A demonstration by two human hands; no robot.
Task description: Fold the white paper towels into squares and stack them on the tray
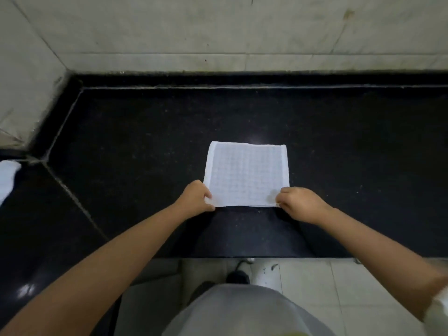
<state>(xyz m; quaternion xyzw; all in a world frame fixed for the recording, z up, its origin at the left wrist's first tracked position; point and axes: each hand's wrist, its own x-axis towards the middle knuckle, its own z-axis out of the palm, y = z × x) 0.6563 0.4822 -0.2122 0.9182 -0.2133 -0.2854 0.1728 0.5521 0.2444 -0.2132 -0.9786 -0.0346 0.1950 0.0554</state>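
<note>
Paper towel (246,173): white, quilted, squarish, flat on glossy black stone worktop (135,146).
Left hand (195,196): pinched near-left corner.
Right hand (299,203): pinched near-right corner.

**One head-worn view, looking forward and down**

A single wide-angle camera sits on the person's head and looks steeply down over both forearms, which enter from the lower left and lower right of the frame. The black surface (145,146) fills the middle band, close below the lens. A pale tiled wall (218,32) crosses the top, bent by the wide lens. At the bottom edge the view drops past the person's own front to the tiled floor (339,287). No second view shares the scene.
</note>
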